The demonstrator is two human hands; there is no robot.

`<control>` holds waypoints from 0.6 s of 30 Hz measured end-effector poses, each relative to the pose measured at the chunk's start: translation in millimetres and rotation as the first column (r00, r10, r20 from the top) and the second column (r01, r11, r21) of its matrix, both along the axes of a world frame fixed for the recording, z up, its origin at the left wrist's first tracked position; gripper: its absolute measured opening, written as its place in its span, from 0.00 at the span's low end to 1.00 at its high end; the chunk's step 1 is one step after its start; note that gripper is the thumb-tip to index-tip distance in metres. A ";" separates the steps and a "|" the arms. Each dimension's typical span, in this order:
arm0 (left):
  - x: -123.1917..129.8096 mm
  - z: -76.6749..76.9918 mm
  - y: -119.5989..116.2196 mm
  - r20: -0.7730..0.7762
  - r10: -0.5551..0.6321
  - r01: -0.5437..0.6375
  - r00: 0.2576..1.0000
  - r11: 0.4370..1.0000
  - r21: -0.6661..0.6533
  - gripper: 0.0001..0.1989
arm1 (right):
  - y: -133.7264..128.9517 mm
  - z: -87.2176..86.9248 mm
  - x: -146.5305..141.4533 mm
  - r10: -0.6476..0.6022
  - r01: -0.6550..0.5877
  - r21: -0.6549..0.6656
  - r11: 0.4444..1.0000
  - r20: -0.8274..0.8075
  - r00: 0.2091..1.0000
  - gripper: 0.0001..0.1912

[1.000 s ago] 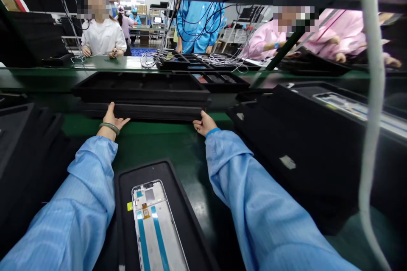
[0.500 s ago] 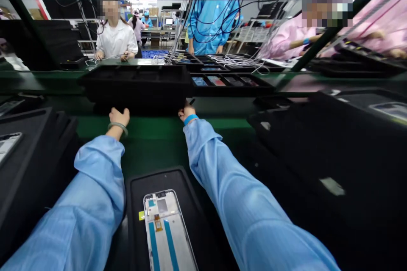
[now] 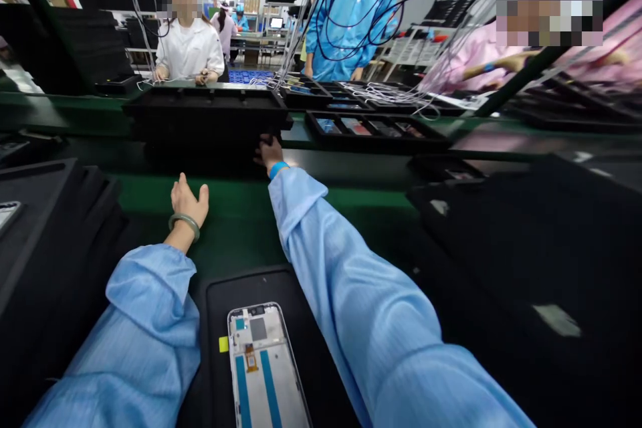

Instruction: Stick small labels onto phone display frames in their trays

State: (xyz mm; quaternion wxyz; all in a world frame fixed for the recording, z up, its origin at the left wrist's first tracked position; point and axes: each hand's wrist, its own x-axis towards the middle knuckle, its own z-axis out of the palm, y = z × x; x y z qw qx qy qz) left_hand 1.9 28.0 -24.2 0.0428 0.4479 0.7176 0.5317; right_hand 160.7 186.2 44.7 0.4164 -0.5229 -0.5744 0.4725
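A stack of black trays (image 3: 205,117) stands on the green shelf ahead. My left hand (image 3: 189,204), with a bangle at its wrist, is in front of the stack, its fingers apart and nothing in it. My right hand (image 3: 269,151), with a blue wristband, is at the stack's right front corner; its fingers are partly lost against the black and what they hold, if anything, is unclear. Nearer me, a phone frame (image 3: 265,368) with two blue strips lies on a black tray (image 3: 221,307) between my forearms.
Black tray stacks stand at the left (image 3: 35,234) and right (image 3: 501,234). Beyond the shelf edge sits a tray of phone parts (image 3: 376,140). Cables (image 3: 386,93) lie behind it. Several people work across the bench, in white, blue and pink coats.
My left hand has come away from the tray stack and opened. My right hand has shifted left and slightly up along the stack's front. The view has moved a little.
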 end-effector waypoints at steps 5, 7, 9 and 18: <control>-0.3 4.5 -21.8 0.030 -0.054 0.054 0.998 0.998 0.017 0.16 | -59.8 28.3 37.2 0.511 -0.494 -0.151 0.856 0.390 0.766 0.14; 0.8 6.7 -33.0 0.051 -0.053 0.052 0.997 0.998 0.030 0.17 | -95.1 35.7 52.4 0.691 -0.645 -0.279 0.711 0.445 0.570 0.18; 3.5 8.8 -45.9 0.073 -0.049 0.047 0.996 0.998 0.034 0.17 | -131.1 36.6 63.7 0.794 -0.728 -0.363 0.582 0.451 0.409 0.19; 21.1 17.7 -124.7 0.131 -0.217 0.227 0.967 0.972 -0.062 0.21 | -177.3 14.1 90.6 0.724 -0.803 -0.256 0.539 0.628 0.285 0.13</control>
